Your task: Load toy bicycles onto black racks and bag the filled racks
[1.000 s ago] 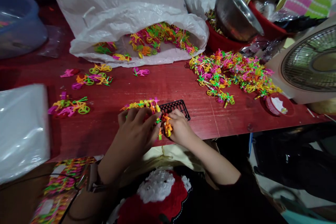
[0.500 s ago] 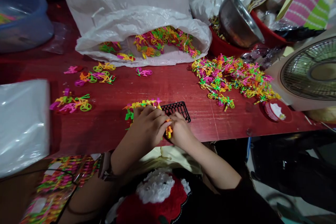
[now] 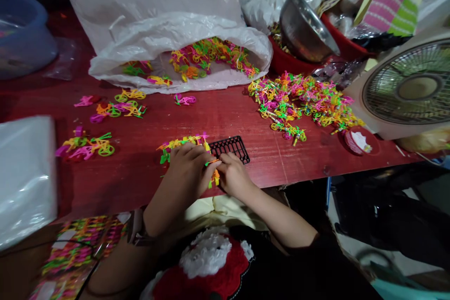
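My left hand [image 3: 188, 168] arches over the left part of a black plastic rack [image 3: 230, 147], fingers curled down and largely hidden behind its back. Small bright plastic toy bicycles [image 3: 183, 142] fill that end, sticking out past the knuckles. My right hand [image 3: 234, 173] lies against the rack's front edge with its fingers bent together. Between the two thumbs is a small orange and green plastic piece [image 3: 211, 162], which both hands pinch. Just below it an orange and yellow toy bicycle [image 3: 214, 178] shows in the gap. The rack's right end shows bare slots.
Behind stands an open white bag [image 3: 179, 23] of toy bicycles. A large pile [image 3: 302, 103] of them lies right, near a fan [image 3: 415, 86] and a small red-white cup [image 3: 355, 143]. Loose bicycles [image 3: 86, 145] and a stack of clear plastic bags [image 3: 26, 178] lie left.
The whole view has shifted slightly left. Both hands stay at the rack; their thumbs have moved a little apart, and more of the piece between them shows.
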Action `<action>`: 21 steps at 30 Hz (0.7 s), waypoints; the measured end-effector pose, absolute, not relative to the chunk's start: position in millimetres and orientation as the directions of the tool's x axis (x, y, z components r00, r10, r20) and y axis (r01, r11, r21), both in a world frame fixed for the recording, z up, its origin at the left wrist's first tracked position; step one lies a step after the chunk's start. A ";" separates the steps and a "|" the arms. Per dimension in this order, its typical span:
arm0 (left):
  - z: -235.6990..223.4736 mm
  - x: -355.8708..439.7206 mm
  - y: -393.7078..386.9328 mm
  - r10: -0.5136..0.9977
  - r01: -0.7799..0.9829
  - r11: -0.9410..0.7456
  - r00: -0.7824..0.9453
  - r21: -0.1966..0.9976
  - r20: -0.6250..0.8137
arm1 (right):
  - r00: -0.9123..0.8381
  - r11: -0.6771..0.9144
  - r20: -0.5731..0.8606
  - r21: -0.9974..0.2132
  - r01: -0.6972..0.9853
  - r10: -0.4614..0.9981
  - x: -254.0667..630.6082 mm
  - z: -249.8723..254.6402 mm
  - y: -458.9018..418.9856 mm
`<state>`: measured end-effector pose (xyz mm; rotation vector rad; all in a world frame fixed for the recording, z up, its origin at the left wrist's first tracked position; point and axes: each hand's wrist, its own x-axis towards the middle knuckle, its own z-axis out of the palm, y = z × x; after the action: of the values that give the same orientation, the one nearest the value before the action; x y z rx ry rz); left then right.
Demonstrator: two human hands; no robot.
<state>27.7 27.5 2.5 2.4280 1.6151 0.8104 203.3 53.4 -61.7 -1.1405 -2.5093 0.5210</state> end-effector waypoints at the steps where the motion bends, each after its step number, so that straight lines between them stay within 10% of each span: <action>1: 2.0 26.9 26.7 0.882 0.820 -0.431 0.297 0.376 0.365 | -0.634 0.614 0.163 -0.513 0.600 0.756 207.3 -61.7 53.1; 5: 2.1 20.7 19.4 0.864 0.796 -0.476 0.345 0.374 0.368 | -0.500 0.520 0.273 -0.717 0.464 0.822 253.4 -50.2 74.3; 9: 2.1 13.6 9.0 0.870 0.774 -0.476 0.343 0.417 0.355 | 0.081 0.224 0.355 -0.736 0.639 0.931 331.3 -37.7 127.1; 17: 3.1 7.1 -4.8 0.915 0.733 -0.381 0.211 0.564 0.344 | 0.203 0.147 0.407 -0.680 0.719 0.891 360.9 -58.5 129.3; 21: 6.1 1.0 -11.1 0.937 0.726 -0.341 0.208 0.597 0.282 | 0.372 0.021 0.246 -0.856 0.516 0.895 353.4 -58.3 100.9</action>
<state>1.0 -11.1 6.1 2.1539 1.5567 0.8776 353.4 100.9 -58.3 -1.6361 -1.2783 0.4763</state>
